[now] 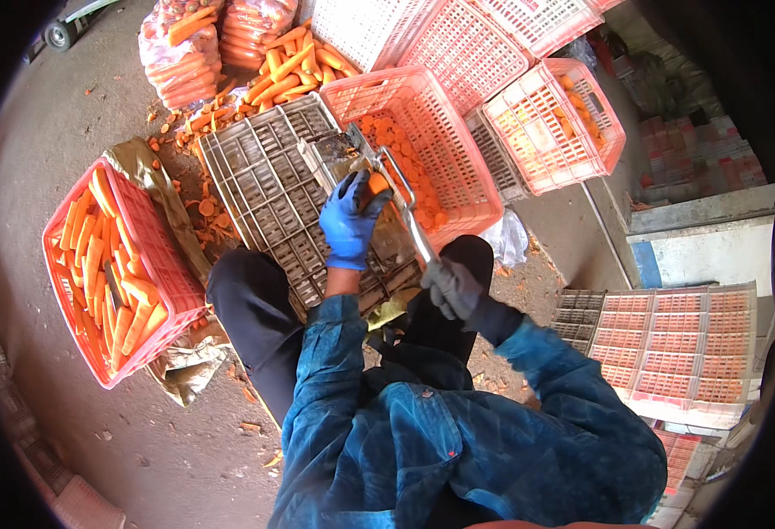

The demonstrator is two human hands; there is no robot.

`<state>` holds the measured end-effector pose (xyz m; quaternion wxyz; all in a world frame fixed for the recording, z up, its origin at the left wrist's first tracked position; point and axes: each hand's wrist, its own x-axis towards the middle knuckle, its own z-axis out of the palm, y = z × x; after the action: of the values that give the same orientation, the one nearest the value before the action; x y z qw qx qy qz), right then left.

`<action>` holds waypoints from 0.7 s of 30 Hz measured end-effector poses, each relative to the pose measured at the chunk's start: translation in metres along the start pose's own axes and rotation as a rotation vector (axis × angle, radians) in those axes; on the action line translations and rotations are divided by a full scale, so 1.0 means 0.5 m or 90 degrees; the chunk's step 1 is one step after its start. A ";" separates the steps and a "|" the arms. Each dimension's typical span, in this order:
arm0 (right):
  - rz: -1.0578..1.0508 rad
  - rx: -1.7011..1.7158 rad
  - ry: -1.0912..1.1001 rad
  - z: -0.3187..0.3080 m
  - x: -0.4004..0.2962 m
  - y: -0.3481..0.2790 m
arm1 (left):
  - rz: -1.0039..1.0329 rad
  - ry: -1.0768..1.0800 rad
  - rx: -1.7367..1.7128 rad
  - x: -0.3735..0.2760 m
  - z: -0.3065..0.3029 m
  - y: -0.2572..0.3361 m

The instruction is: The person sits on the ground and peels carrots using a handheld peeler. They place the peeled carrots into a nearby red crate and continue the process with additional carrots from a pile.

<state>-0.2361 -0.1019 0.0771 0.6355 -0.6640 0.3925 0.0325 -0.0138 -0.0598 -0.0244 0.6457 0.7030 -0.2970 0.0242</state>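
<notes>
My left hand, in a blue glove with dark fingertips, grips a carrot against a hand-operated slicer. Only the carrot's orange end shows past my fingers. My right hand, in a grey glove and slightly blurred, is closed around the end of the slicer's metal lever. The slicer rests on an upturned plastic crate in front of my knees. Just beyond the blade side, a pink crate holds many round carrot slices.
A pink crate of whole carrots stands at left, a knife among them. Bagged carrots and a loose carrot pile lie ahead. Another crate holds orange pieces. Carrot scraps litter the floor; stacked crates stand right.
</notes>
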 end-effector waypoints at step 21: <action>0.017 0.008 0.016 -0.017 0.032 0.078 | 0.006 -0.136 0.000 0.015 -0.004 0.023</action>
<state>-0.2511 -0.1125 0.0384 0.6340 -0.6553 0.4095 0.0303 -0.0120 -0.0606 -0.0108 0.6100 0.7004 -0.3674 -0.0478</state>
